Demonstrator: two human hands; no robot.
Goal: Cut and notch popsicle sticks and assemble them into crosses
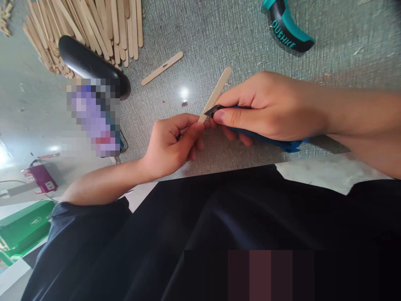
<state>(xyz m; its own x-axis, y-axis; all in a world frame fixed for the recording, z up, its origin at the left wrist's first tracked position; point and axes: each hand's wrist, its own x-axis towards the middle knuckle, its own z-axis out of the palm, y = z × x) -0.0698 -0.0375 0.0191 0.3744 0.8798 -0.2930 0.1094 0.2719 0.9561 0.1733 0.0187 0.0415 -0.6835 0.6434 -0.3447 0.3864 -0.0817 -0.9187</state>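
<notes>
Between the thumb and fingers of my left hand (177,140) is the lower end of a wooden craft stick (217,90), which slants up to the right. My right hand (266,108) is closed round a blue utility knife (250,133). The dark blade sticks out past my right thumb and lies against the stick, close to my left fingertips. Up and to the left, a second craft stick (153,75) with a small dark notch at its middle rests on the grey textured table (194,37).
A heap of craft sticks (106,25) lies at the upper left beside a black oblong case (90,62). Below it is a blurred purple item (94,117). A teal and black tool handle (290,31) lies at the upper right. A green bin (28,225) stands lower left, under a purple power socket (40,179).
</notes>
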